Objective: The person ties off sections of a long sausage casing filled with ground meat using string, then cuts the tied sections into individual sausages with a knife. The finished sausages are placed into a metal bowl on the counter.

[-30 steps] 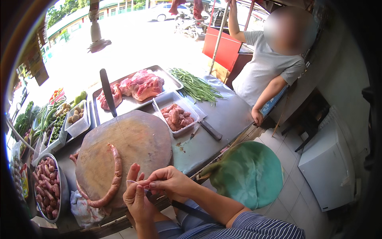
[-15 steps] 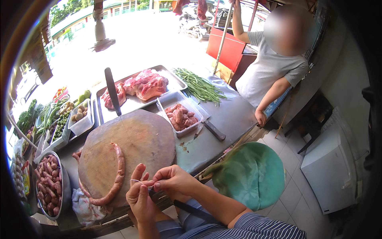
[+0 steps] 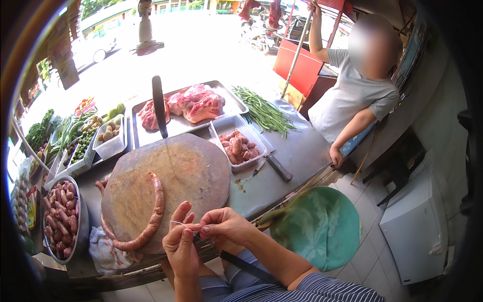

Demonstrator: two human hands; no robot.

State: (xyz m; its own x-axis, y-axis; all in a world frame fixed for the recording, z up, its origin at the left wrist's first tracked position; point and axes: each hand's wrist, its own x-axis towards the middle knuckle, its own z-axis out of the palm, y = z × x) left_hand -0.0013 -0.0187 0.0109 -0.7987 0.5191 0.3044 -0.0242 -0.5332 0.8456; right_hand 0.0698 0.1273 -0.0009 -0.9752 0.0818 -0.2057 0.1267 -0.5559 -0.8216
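Note:
In front of my body, a thin white string loops over a finger of my left hand, whose thumb and index finger are closed on it. Right beside it, my right hand pinches the string between thumb and fingertips. The two hands nearly touch, just past the near edge of a round wooden chopping block. A long uncut sausage curves over the block's left part, one end trailing off its left side. A knife stands upright with its tip at the block's far part.
At left, a metal basin holds short sausages; a stained cloth lies nearby. Beyond the block are a meat tray, a plastic tub of meat pieces, green beans and another knife. A person stands right, above a green-covered stool.
The view has shifted a little, so the table and its goods sit farther right. My hands keep their pinch on the string, with only slight finger movement.

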